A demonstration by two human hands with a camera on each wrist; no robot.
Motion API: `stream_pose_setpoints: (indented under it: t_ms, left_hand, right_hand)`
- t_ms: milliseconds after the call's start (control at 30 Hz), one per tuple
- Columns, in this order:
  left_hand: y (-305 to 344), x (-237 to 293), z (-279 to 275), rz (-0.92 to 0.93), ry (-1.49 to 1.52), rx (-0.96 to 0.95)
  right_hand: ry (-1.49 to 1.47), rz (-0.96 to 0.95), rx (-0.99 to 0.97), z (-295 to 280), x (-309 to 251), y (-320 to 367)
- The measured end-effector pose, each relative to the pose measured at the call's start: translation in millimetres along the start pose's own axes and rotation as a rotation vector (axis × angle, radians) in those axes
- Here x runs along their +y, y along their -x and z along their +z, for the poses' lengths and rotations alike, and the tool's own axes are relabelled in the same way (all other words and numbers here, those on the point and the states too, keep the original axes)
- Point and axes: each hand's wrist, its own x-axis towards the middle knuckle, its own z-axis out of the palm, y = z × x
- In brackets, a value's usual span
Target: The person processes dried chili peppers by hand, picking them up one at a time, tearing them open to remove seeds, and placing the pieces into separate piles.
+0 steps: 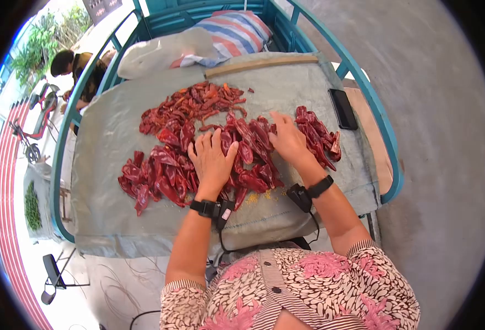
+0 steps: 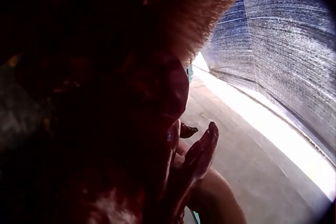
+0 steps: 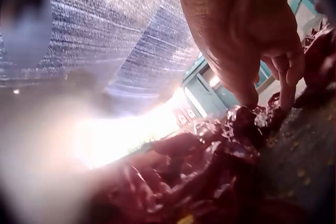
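Observation:
Dried red chili peppers (image 1: 162, 181) lie in a wide heap across a grey-green cloth. On this heap rests my left hand (image 1: 214, 165), palm down with fingers spread; the left wrist view is mostly dark, with a glossy pepper (image 2: 202, 153) showing at its lower middle. My right hand (image 1: 291, 144) reaches to the heap's right edge. In the right wrist view its thumb and fingers (image 3: 287, 95) point down, fingertips right at the peppers (image 3: 244, 121), thumb apart from them. A smaller group of peppers (image 1: 315, 135) lies just right of this hand.
Behind lies a pile of smaller, duller chilies (image 1: 190, 104). A black phone (image 1: 343, 109) lies at right. Farther back are a wooden strip (image 1: 261, 66) and a striped sack (image 1: 237, 33). Blue-green cart rails (image 1: 377, 118) border the cloth; another person (image 1: 83, 69) is outside at left.

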Motion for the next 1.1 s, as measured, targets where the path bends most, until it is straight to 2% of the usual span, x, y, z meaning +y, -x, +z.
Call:
stream_pose_setpoints:
  t_ms: [67, 267, 367, 400, 533, 733, 833, 933, 1033, 1100]
  left_hand:
    - [-4.8, -1.0, -3.8, 0.005, 0.029, -0.006]
    - [0.7, 1.0, -2.7, -0.004, 0.032, -0.026]
    - [0.5, 0.1, -1.5, -0.003, 0.009, -0.037]
    - [-0.4, 1.4, -4.2, -0.009, 0.013, -0.064]
    - [-0.5, 2.5, -8.4, -0.027, 0.016, -0.107]
    - [-0.8, 3.2, -11.4, -0.016, -0.013, -0.126]
    - [-0.9, 4.0, -13.0, -0.037, -0.005, -0.143]
    - [-0.9, 2.0, -10.7, -0.032, -0.029, -0.138]
    - [0.1, 1.8, -10.2, -0.028, -0.024, -0.137]
    - [-0.2, 1.1, -10.4, -0.026, -0.023, -0.132]
  right_hand:
    - [0.085, 0.08, -0.16, -2.2, -2.9, -7.4]
    - [-0.141, -0.009, -0.017, -24.6, 13.0, -3.9]
    - [0.094, 0.031, 0.135, -54.1, 13.1, -8.3]
    - [0.213, -0.023, 0.2, -58.6, 14.9, -9.3]
    - [-0.073, 0.034, -0.018, -40.0, -1.0, -9.5]
    - [-0.13, 0.004, -0.235, -7.8, -10.5, -22.3]
    - [-0.308, 0.01, -0.327, 5.3, -6.4, -25.1]
    - [-0.385, -0.032, -0.182, 6.7, -4.7, -19.6]
    - [-0.46, 0.037, -0.26, -25.8, -6.1, -21.8]
    - [-0.377, 0.062, -0.263, -51.3, -2.6, -17.9]
